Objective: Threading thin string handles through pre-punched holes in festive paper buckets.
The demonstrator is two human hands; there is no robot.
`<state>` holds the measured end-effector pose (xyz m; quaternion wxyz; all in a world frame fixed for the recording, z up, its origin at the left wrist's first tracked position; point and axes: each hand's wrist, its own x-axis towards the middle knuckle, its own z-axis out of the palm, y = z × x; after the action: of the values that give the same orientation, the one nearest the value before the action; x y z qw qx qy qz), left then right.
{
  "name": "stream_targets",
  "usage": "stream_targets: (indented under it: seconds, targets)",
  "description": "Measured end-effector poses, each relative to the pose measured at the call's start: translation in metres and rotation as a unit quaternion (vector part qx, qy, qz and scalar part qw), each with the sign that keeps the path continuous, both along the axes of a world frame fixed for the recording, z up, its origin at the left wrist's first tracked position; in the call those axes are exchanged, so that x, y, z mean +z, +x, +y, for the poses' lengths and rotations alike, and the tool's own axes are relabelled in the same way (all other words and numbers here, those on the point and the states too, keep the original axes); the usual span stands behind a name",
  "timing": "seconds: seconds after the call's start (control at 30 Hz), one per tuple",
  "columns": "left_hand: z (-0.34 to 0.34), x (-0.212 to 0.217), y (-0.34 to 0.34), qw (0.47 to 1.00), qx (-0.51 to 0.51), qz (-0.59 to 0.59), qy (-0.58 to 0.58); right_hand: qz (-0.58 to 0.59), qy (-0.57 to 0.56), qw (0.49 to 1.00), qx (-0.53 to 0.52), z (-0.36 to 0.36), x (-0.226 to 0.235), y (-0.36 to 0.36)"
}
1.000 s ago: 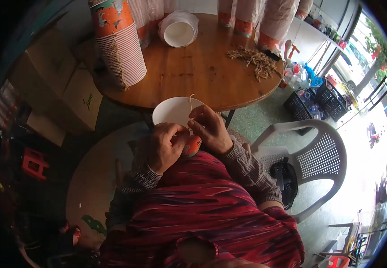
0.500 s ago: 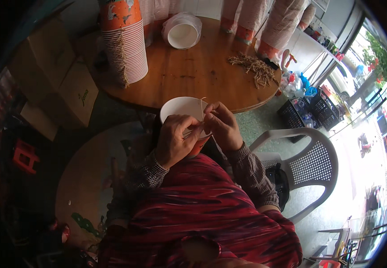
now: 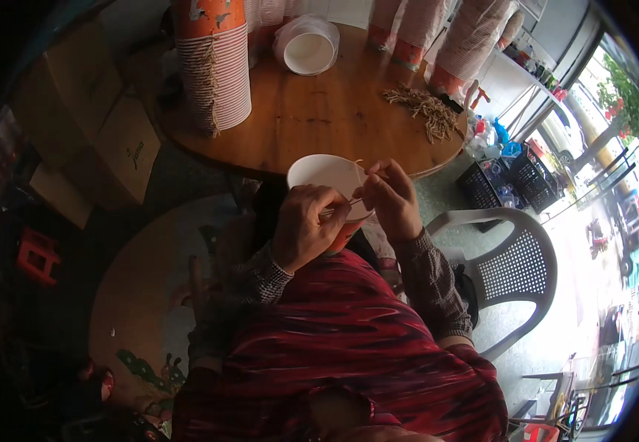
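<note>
Best done slowly: left hand (image 3: 306, 232) steadying the white paper bowl (image 3: 327, 178), right hand (image 3: 391, 200) pinching the thin cord (image 3: 356, 163) taut at the rim.

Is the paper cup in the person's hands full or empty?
Empty: the paper cup shows a bare white inside, mouth facing the camera, held between the left hand and right hand.

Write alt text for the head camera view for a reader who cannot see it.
A person's left hand and right hand hold a white paper cup and a thin string at its rim, by a round wooden table. The table carries a tall cup stack and a pile of strings; a white plastic chair stands at right.
</note>
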<state>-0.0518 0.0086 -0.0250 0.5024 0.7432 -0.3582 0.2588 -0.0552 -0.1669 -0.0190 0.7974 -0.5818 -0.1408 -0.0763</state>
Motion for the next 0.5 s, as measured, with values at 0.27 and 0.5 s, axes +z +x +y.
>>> stream_targets:
  seconds: [0.27,0.5]
  targets:
    - [-0.001,-0.009,0.007,1.0,0.01,-0.022,0.012,-0.03,-0.007,0.998,-0.056,-0.018,0.002,0.006]
    - [0.0,-0.012,0.012,0.999,-0.016,0.004,0.036,-0.029,0.064,0.997,-0.044,-0.03,-0.001,0.011]
